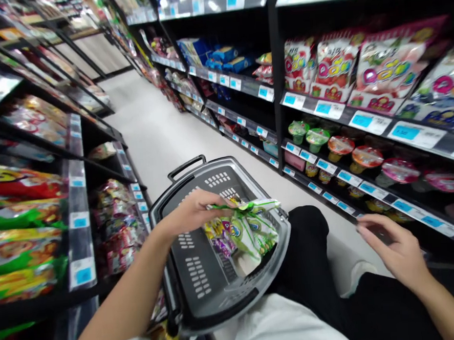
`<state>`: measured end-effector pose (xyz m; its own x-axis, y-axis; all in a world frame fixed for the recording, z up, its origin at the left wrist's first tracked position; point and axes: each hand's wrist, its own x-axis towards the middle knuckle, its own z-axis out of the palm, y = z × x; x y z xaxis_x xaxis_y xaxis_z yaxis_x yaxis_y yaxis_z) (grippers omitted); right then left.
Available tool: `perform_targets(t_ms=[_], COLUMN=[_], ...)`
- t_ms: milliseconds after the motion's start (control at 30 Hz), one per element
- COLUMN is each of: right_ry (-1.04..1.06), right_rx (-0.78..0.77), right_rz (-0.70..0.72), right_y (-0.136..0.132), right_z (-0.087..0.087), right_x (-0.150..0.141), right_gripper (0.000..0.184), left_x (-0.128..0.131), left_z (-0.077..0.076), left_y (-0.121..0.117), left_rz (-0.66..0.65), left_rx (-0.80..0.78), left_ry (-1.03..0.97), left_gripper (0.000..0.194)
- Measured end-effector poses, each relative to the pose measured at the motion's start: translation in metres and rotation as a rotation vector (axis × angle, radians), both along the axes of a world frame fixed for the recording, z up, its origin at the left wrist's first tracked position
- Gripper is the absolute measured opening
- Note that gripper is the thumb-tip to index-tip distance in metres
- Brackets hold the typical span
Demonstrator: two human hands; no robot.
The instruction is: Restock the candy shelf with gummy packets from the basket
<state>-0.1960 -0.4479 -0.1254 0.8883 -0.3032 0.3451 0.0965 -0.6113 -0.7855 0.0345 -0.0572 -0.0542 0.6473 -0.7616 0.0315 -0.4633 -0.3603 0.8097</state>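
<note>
My left hand (pixel 193 211) pinches the top edge of a green-and-white snack packet (pixel 249 230) and holds it over a grey shopping basket (pixel 195 274). The packet hangs inside the basket's right half, above its floor. My right hand (pixel 393 247) hovers at the right with fingers spread and nothing in it, in front of the lowest shelf of jelly cups (pixel 341 150). My knees in black trousers (pixel 313 257) show below the basket.
Black shelves line both sides of a narrow aisle. Bagged snacks (pixel 22 223) fill the left racks. Large pink candy bags (pixel 386 70) and blue boxes (pixel 223 57) sit on the right racks. The pale floor (pixel 147 123) runs away ahead.
</note>
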Motion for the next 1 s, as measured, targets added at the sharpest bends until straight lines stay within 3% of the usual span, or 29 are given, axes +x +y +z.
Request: perform_targets(t_ms=[67, 167, 267, 367, 467, 600, 700, 867, 1000], right_ry=[-0.009, -0.049, -0.017, 0.072, 0.114, 0.143, 0.181, 0.162, 0.210], right_rx=[0.234, 0.572, 0.797, 0.789, 0.700, 0.638, 0.639, 0.849, 0.914], right_rz=[0.073, 0.277, 0.426, 0.400, 0.259, 0.236, 0.197, 0.155, 0.094], right_y=[0.003, 0.004, -0.005, -0.024, -0.045, -0.058, -0.054, -0.041, -0.031], right_z=[0.021, 0.058, 0.081, 0.082, 0.074, 0.070, 0.067, 0.059, 0.058], right_x=[0.015, 0.037, 0.045, 0.038, 0.027, 0.020, 0.021, 0.022, 0.023], right_gripper=[0.023, 0.036, 0.051, 0.060, 0.059, 0.055, 0.065, 0.077, 0.078], left_x=[-0.001, -0.005, -0.015, -0.027, -0.035, -0.045, -0.059, -0.085, -0.093], left_z=[0.009, 0.006, 0.000, 0.001, 0.004, 0.000, -0.003, 0.004, 0.012], left_y=[-0.024, -0.085, -0.156, -0.213, -0.251, -0.283, -0.297, -0.301, -0.298], left_rz=[0.091, 0.174, 0.096, 0.038, 0.063, 0.057, 0.101, 0.148, 0.120], left_rx=[-0.206, -0.463, -0.596, -0.603, -0.529, -0.404, -0.290, -0.107, -0.074], left_ry=[0.015, 0.182, 0.391, 0.444, 0.320, 0.080, -0.167, -0.601, -0.713], left_gripper=[0.014, 0.015, 0.021, 0.022, 0.019, 0.016, 0.016, 0.019, 0.019])
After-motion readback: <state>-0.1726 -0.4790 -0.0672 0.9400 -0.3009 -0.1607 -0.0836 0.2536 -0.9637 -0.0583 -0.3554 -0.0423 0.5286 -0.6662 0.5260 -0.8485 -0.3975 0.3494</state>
